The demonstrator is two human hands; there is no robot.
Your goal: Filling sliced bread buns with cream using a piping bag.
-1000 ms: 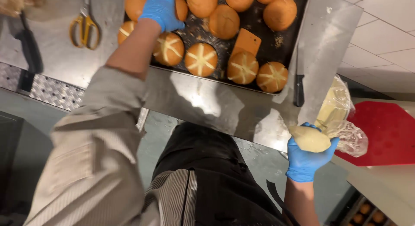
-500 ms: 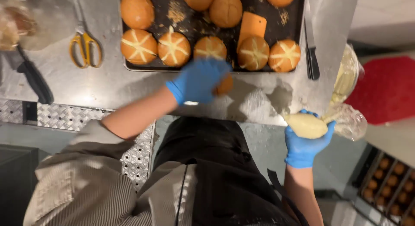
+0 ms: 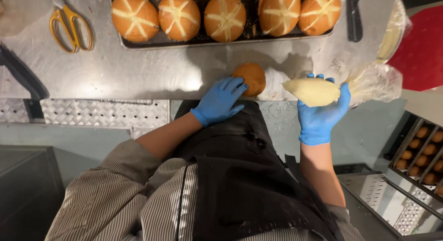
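My left hand [image 3: 219,101], in a blue glove, rests against a plain golden bun [image 3: 251,77] lying on the steel counter [image 3: 138,75] at its near edge. My right hand [image 3: 320,113], also gloved in blue, grips a clear piping bag [image 3: 318,91] full of pale cream, its tip pointing left toward the bun. The bag's loose end [image 3: 374,82] trails to the right. Beyond them a dark baking tray [image 3: 221,41] holds a row of buns with pale piped stars [image 3: 179,15].
Yellow-handled scissors [image 3: 69,26] lie on the counter at the left. One black knife handle [image 3: 20,75] lies at the far left and another [image 3: 354,17] right of the tray. A red board [image 3: 422,52] and a rack of buns [image 3: 422,151] are at the right.
My left hand brought a plain bun from the tray down to the counter's near edge. My right hand moved the piping bag left toward it. The camera tilted closer to the counter.
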